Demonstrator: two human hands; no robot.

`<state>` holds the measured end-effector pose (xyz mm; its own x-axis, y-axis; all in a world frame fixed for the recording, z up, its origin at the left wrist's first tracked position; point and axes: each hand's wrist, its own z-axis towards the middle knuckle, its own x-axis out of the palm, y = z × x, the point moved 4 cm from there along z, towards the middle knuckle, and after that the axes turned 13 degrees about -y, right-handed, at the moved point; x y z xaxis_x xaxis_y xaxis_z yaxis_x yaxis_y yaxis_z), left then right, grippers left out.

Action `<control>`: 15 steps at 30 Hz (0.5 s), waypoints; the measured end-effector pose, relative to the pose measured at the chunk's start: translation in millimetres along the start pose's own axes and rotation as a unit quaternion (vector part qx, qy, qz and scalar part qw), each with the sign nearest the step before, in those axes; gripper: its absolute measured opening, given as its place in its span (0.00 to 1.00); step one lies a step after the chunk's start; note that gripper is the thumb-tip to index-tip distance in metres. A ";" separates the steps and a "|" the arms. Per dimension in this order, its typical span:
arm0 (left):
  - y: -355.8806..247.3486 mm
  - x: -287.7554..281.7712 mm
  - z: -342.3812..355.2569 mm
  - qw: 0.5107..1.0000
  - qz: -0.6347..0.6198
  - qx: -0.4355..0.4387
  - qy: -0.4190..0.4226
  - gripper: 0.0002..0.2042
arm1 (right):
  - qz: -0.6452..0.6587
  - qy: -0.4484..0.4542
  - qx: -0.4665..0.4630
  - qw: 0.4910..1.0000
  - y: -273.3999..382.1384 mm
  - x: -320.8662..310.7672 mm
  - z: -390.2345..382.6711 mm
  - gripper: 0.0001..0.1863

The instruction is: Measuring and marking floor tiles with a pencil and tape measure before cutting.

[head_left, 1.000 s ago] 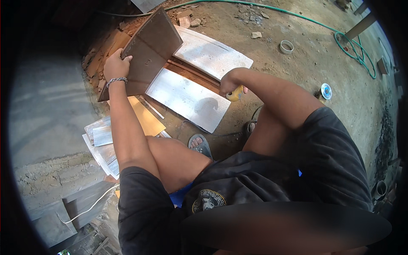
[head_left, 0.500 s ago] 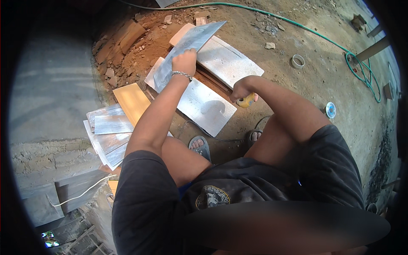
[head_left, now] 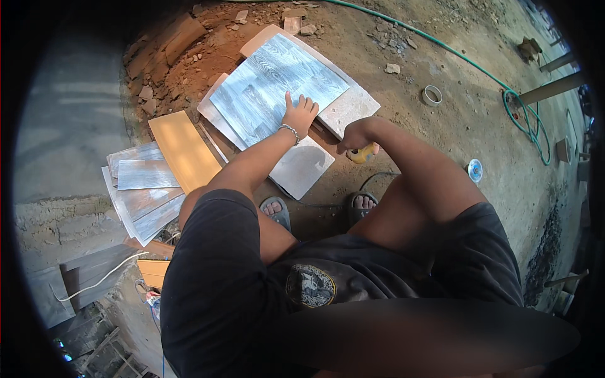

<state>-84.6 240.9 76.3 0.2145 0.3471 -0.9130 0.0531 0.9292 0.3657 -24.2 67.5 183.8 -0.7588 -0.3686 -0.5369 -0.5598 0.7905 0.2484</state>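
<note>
At upper centre, the spread left hand point(head_left: 300, 120) seemingly steadies a wood-patterned tile point(head_left: 271, 82); the right hand point(head_left: 357, 135) clasps a yellow power tool point(head_left: 362, 154).

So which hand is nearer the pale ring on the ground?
Right. The right hand, holding a yellow tool, is left of the ring, nearer the body; the left hand is farther left, on the wood-patterned tile.

A fisheye camera, the left of a pair worn on the head, looks steeply down and forward, upright. The shirt point(head_left: 378, 268) fills the near lower part; beyond it, the left hand point(head_left: 300, 118), right hand point(head_left: 358, 136) and tile point(head_left: 271, 79) sit fairly close, ground point(head_left: 450, 142) stretching farther off.
</note>
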 end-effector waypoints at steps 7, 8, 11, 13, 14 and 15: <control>9.1 -25.4 33.1 0.993 -0.096 -0.050 0.047 0.33 | 0.028 0.002 0.018 0.999 1.9 2.7 5.7 0.34; 20.7 -25.3 34.8 0.994 -0.076 -0.071 0.041 0.30 | 0.032 -0.006 0.004 0.999 3.1 0.9 6.8 0.34; 35.0 -19.3 42.3 0.982 -0.069 -0.140 0.105 0.24 | -0.001 -0.033 -0.015 0.999 -1.6 -13.5 5.5 0.32; 27.3 -16.6 47.6 0.916 -0.261 -0.209 0.219 0.23 | 0.008 -0.070 -0.051 0.996 -8.5 -28.3 1.3 0.30; 33.0 -5.3 40.3 0.898 -0.339 -0.180 0.214 0.23 | -0.002 -0.098 -0.102 0.990 -2.1 -44.5 -2.9 0.29; 38.2 0.7 23.0 0.872 -0.382 -0.149 0.269 0.24 | 0.019 -0.125 -0.117 0.985 4.9 -65.8 -23.3 0.29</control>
<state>-60.0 273.7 93.8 -0.2645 -0.4528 -0.8515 -0.2922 0.8791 -0.3766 15.2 84.2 239.1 -0.6914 -0.1851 -0.6983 -0.6161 0.6559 0.4362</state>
